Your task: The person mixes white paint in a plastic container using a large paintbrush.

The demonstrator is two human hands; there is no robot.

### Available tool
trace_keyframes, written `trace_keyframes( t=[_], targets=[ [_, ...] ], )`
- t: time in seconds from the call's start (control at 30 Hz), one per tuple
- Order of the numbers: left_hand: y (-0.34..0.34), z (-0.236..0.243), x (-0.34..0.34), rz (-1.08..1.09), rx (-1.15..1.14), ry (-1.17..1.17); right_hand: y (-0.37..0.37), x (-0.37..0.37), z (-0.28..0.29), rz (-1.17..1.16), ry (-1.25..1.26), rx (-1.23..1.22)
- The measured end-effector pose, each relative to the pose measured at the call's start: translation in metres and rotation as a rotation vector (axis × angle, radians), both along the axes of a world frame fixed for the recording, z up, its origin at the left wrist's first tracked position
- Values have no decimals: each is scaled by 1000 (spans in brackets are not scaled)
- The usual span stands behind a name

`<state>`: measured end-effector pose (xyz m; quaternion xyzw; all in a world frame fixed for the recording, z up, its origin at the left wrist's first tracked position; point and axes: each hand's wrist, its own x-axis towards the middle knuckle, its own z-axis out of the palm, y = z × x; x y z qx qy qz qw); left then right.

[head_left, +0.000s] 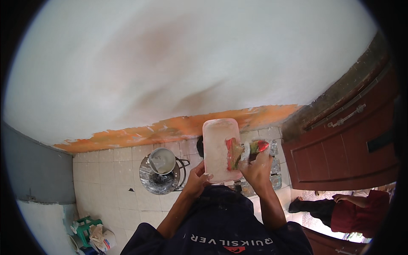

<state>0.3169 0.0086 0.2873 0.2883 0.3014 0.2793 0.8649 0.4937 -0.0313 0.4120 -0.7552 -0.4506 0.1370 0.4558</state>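
My left hand point(196, 180) is closed on the near left corner of a pale pinkish, rounded tray point(216, 146), held in front of my body. In my right hand point(258, 173) is a wide putty knife point(233, 158), stained red and green, its handle end point(261, 146) showing beyond my fingers. The blade lies over the right part of the tray, apparently against its surface. A whitish film coats the tray. My left fingers under the tray are hidden.
A bucket point(172, 154) of whitish paste stands on a smeared round stool point(158, 186) to my left. Ahead is a wall point(170, 63), white above an orange strip point(180, 127). At right are a brown door point(340, 157) and a person in maroon point(359, 212). A green stool point(87, 227) stands lower left.
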Motion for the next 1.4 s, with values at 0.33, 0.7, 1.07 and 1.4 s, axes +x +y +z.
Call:
trace_keyframes(
  t=[0.33, 0.7, 1.07, 1.4],
  targets=[
    [-5, -4, 1, -41, 77, 32, 24, -6, -9, -50, 36, -142],
    [-6, 2, 1, 4, 4, 43, -7, -15, -10, 109, 65, -161],
    [-4, 1, 1, -45, 99, -11, 17, -11, -10, -14, -22, -101],
    [-6, 1, -1, -16, -37, 4, -7, -21, -19, 175, -65, -35]
  ],
)
